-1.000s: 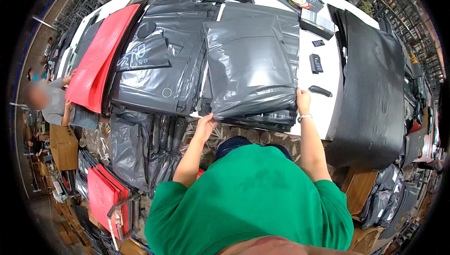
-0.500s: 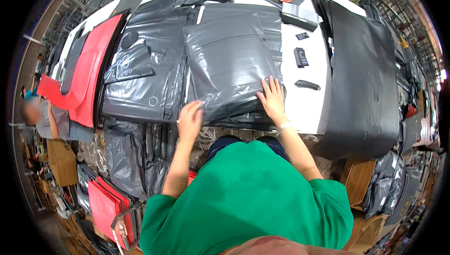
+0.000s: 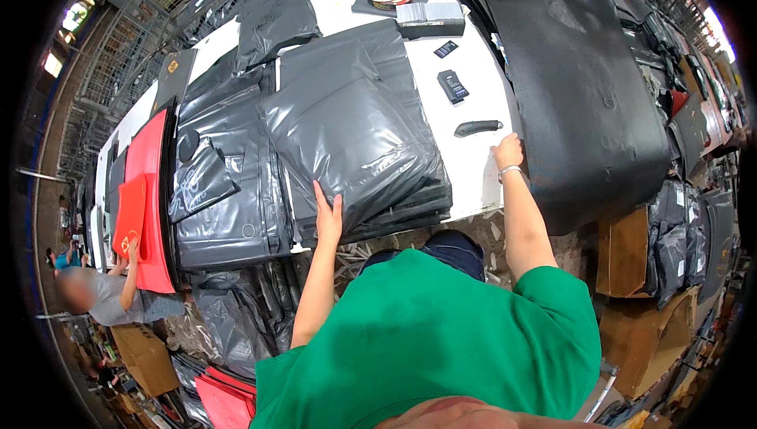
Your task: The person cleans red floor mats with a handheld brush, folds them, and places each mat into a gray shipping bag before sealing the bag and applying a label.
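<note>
My left hand point(image 3: 328, 212) lies open, fingers stretched, against the near left side of a flat package in glossy black plastic point(image 3: 347, 145). This package rests slightly askew on a pile of similar black packages. My right hand point(image 3: 509, 153) is at the left edge of a stack of large black sheets point(image 3: 576, 98). Its fingers are curled in, and whatever they may hold is hidden. Just left of it, a dark curved handle, perhaps a utility knife point(image 3: 479, 128), lies on the white tabletop point(image 3: 465, 175).
Beyond the handle are a small black card pack point(image 3: 453, 87) and a box of cards point(image 3: 430, 19). More wrapped black packages point(image 3: 229, 220) lie to the left. At far left a co-worker point(image 3: 110, 295) handles a red sheet point(image 3: 132, 212). Cardboard boxes point(image 3: 623, 255) stand below right.
My right hand has left the package and moved right to the black sheets, its fingers curling. My left hand now rests against the package's side. The whole view has turned.
</note>
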A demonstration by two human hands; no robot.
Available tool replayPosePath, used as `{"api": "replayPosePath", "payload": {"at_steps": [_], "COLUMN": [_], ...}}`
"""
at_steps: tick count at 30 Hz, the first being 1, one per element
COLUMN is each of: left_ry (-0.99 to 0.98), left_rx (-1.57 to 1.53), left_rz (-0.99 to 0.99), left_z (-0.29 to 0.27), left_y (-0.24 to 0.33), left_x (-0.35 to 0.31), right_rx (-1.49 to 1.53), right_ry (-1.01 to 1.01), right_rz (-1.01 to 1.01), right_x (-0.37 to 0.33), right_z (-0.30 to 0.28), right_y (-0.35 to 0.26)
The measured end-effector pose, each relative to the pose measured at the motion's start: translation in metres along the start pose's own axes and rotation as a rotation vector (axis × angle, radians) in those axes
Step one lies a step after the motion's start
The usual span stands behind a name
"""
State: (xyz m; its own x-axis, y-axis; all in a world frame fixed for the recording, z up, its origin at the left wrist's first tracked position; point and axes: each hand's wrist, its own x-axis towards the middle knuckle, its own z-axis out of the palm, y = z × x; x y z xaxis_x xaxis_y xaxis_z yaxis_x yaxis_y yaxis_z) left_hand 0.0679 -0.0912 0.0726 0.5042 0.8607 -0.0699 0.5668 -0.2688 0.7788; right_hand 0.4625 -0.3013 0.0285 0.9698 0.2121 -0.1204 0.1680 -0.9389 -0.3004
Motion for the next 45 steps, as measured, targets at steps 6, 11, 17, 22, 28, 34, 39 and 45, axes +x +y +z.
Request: {"api": "replayPosePath", "payload": {"at_steps": [6, 11, 17, 22, 28, 34, 39, 45], "left_ry": [0.019, 0.175, -0.378, -0.373, -0.313, -0.294, -0.243, -0.184], "left_rx": [-0.056, -0.003, -0.621, -0.639, -0.798, -0.852, -0.843, -0.657], "left_rz": [0.028, 0.118, 0.034, -0.047, -0.032, -0.021, 0.02, 0.114], "left_z": [-0.005, 0.004, 0.014, 0.015, 0.009, 0.0, -0.007, -0.01], "left_y": [0.006, 0.017, 0.102, 0.133, 0.132, 0.132, 0.129, 0.13], "left_x": [0.001, 0.001, -0.028, -0.041, -0.044, -0.043, -0.045, -0.044], "right_rx": [0.115, 0.996, 1.293, 1.412, 1.451, 1.573, 0.98, 1.153], "right_ry": [-0.199, -0.538, -0.681, -0.616, -0.667, -1.113, -0.231, -0.789], "right_rz": [0.004, 0.128, -0.213, -0.345, -0.377, -0.112, -0.619, -0.479], "right_x": [0.004, -0.01, -0.167, -0.217, -0.225, -0.211, -0.208, -0.225], "right_z": [0.01, 0.014, -0.071, -0.088, -0.096, -0.095, -0.091, -0.089], "right_y": [0.006, 0.019, -0.081, -0.105, -0.108, -0.102, -0.113, -0.134]}}
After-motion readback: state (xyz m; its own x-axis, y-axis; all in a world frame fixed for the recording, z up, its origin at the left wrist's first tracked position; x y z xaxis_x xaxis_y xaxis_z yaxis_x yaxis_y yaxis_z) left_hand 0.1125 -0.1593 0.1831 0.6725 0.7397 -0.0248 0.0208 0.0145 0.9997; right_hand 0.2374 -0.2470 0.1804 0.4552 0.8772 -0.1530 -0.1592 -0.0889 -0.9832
